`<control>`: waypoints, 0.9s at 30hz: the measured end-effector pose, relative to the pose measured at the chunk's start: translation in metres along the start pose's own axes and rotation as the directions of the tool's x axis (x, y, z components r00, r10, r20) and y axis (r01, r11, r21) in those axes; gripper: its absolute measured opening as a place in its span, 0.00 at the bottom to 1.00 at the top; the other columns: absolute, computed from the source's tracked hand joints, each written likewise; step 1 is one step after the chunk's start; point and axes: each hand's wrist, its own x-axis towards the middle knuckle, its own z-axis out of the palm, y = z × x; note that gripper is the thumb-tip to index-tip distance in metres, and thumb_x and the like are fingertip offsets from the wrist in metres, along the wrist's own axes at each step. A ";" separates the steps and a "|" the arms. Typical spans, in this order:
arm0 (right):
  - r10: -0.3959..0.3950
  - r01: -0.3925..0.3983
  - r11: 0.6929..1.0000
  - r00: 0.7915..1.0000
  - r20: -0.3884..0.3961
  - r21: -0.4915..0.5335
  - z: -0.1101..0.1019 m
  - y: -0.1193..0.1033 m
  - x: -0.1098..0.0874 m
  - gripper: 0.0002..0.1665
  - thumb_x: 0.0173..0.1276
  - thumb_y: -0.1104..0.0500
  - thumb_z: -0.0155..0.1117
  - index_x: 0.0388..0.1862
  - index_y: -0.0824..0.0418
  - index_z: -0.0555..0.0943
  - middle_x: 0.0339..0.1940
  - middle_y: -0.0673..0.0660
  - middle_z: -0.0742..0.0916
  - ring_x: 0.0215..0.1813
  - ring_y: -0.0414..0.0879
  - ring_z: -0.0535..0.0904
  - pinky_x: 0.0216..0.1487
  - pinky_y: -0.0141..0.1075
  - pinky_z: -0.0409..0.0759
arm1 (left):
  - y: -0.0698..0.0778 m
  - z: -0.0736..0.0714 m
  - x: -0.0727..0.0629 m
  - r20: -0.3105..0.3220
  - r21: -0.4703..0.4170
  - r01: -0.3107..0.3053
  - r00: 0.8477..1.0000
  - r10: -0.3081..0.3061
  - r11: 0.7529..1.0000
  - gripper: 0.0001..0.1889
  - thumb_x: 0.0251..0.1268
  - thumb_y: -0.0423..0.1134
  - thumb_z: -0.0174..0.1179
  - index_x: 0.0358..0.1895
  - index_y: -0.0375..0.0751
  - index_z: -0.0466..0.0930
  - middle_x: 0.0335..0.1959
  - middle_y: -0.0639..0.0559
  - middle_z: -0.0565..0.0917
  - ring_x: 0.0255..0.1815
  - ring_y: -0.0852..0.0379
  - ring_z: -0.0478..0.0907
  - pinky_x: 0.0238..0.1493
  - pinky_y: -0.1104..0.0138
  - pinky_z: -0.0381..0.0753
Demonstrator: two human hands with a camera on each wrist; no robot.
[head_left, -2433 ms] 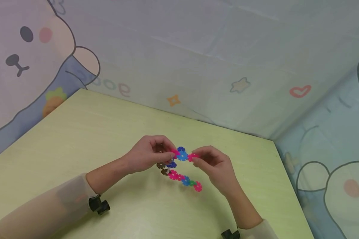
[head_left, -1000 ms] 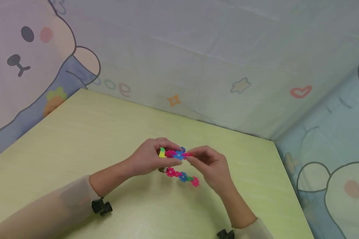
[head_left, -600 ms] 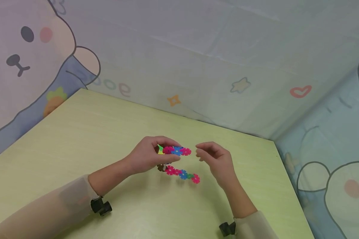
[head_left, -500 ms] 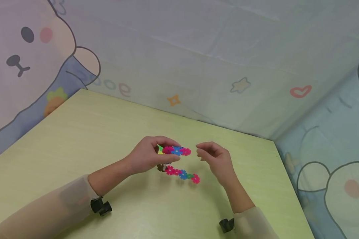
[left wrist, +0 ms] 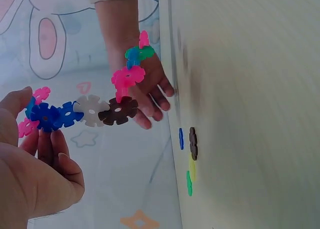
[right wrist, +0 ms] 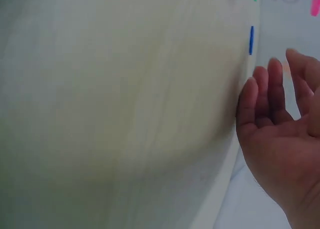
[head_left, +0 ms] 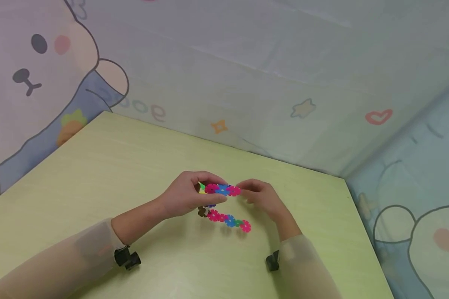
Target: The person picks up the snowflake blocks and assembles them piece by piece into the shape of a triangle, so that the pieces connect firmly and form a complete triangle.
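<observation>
My left hand [head_left: 188, 193] pinches a chain of flower-shaped interlocking discs [left wrist: 90, 111] between thumb and fingers, above the table. Near the fingers its upper row shows pink, light blue and pink discs [head_left: 222, 189]; dark blue, white and brown discs [left wrist: 118, 110] lead into a lower strand of pink, blue and green discs [head_left: 230, 220]. My right hand [head_left: 265, 197] is just right of the upper row, holding nothing. In the right wrist view its fingers [right wrist: 275, 89] are loosely bent and apart. The left palm hides part of the chain in the head view.
Loose discs lie on the pale table [head_left: 134, 149]: a blue one [left wrist: 181, 138], a brown one [left wrist: 193, 143], a yellow one [left wrist: 192, 168] and a green one [left wrist: 189, 183]. A printed cloth backdrop [head_left: 247, 83] stands along the table's back and right edges.
Earlier my right hand pinched the pink disc at the upper row's end; it let go and drew right, then reached farther forward and left. My left hand kept hold of the chain.
</observation>
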 end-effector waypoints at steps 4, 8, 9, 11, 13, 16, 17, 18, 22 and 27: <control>0.019 -0.010 0.995 0.996 0.085 -0.102 0.003 0.004 0.005 0.17 0.80 0.49 0.70 0.65 0.44 0.87 0.61 0.50 0.88 0.62 0.50 0.80 0.58 0.39 0.82 | -0.001 -0.001 0.000 0.003 0.004 -0.001 1.000 0.001 1.000 0.19 0.67 0.49 0.78 0.60 0.58 0.91 0.42 0.51 0.90 0.29 0.47 0.79 0.26 0.67 0.76; 0.005 0.018 0.985 0.991 0.132 -0.169 0.003 0.004 0.007 0.18 0.80 0.50 0.70 0.65 0.44 0.86 0.58 0.51 0.87 0.61 0.50 0.79 0.61 0.41 0.81 | -0.001 -0.002 0.000 -0.004 0.021 -0.005 1.000 0.006 1.000 0.18 0.67 0.50 0.78 0.59 0.59 0.91 0.41 0.51 0.89 0.29 0.48 0.77 0.25 0.66 0.74; 0.000 0.025 0.983 0.990 0.139 -0.180 0.003 0.004 0.008 0.18 0.80 0.50 0.69 0.66 0.45 0.86 0.57 0.52 0.87 0.61 0.50 0.79 0.62 0.42 0.81 | -0.001 -0.003 0.000 -0.006 0.026 -0.007 1.000 0.007 1.000 0.18 0.67 0.50 0.78 0.59 0.60 0.91 0.41 0.51 0.88 0.29 0.49 0.77 0.25 0.66 0.74; 0.002 0.027 0.980 0.989 0.146 -0.198 0.003 0.003 0.008 0.19 0.80 0.50 0.69 0.67 0.45 0.86 0.55 0.52 0.86 0.60 0.50 0.79 0.62 0.43 0.80 | -0.001 -0.003 0.000 -0.013 0.036 -0.008 1.000 0.009 0.999 0.18 0.66 0.50 0.78 0.58 0.60 0.92 0.41 0.51 0.88 0.29 0.50 0.75 0.24 0.66 0.72; 0.003 0.031 0.976 0.988 0.155 -0.217 0.003 0.001 0.009 0.19 0.80 0.50 0.69 0.67 0.46 0.85 0.53 0.52 0.86 0.59 0.49 0.79 0.63 0.44 0.80 | -0.001 -0.004 0.000 -0.016 0.039 -0.009 1.000 0.010 0.999 0.18 0.66 0.51 0.78 0.58 0.61 0.92 0.42 0.52 0.88 0.29 0.51 0.75 0.24 0.66 0.72; 0.009 0.031 0.968 0.988 0.157 -0.251 0.005 -0.001 0.010 0.16 0.80 0.49 0.69 0.62 0.47 0.86 0.49 0.52 0.85 0.56 0.48 0.79 0.61 0.43 0.79 | -0.002 -0.003 0.000 -0.017 0.033 -0.009 1.000 0.009 0.999 0.18 0.66 0.51 0.78 0.58 0.61 0.91 0.42 0.52 0.88 0.29 0.51 0.75 0.25 0.66 0.73; 0.009 0.033 0.964 0.987 0.158 -0.264 0.005 -0.001 0.011 0.14 0.80 0.49 0.69 0.60 0.48 0.86 0.48 0.51 0.85 0.56 0.47 0.79 0.60 0.43 0.79 | -0.002 -0.003 0.000 -0.017 0.031 -0.009 1.000 0.009 0.999 0.18 0.66 0.51 0.78 0.58 0.61 0.91 0.42 0.51 0.88 0.29 0.51 0.75 0.25 0.66 0.73; 0.008 0.037 0.961 0.987 0.161 -0.272 0.006 -0.001 0.011 0.12 0.80 0.49 0.68 0.58 0.49 0.86 0.47 0.52 0.85 0.55 0.48 0.79 0.59 0.43 0.79 | -0.003 -0.003 0.000 -0.017 0.030 -0.010 1.000 0.011 0.999 0.18 0.66 0.51 0.78 0.59 0.60 0.91 0.42 0.51 0.88 0.29 0.51 0.75 0.24 0.66 0.73; 0.024 0.020 0.962 0.988 0.156 -0.272 0.007 0.000 0.011 0.10 0.80 0.50 0.69 0.54 0.50 0.86 0.47 0.52 0.85 0.55 0.48 0.79 0.59 0.42 0.80 | -0.003 -0.002 0.000 -0.012 0.027 -0.014 1.000 0.014 1.000 0.19 0.67 0.49 0.78 0.59 0.58 0.91 0.42 0.50 0.88 0.29 0.50 0.75 0.24 0.66 0.73; 0.058 -0.029 0.974 0.991 0.124 -0.225 0.008 -0.001 0.009 0.19 0.78 0.50 0.72 0.64 0.44 0.83 0.53 0.53 0.85 0.60 0.50 0.79 0.62 0.46 0.82 | -0.003 0.001 0.000 -0.006 0.013 -0.020 1.000 0.020 1.000 0.18 0.68 0.48 0.78 0.59 0.57 0.92 0.42 0.51 0.88 0.31 0.50 0.75 0.24 0.67 0.74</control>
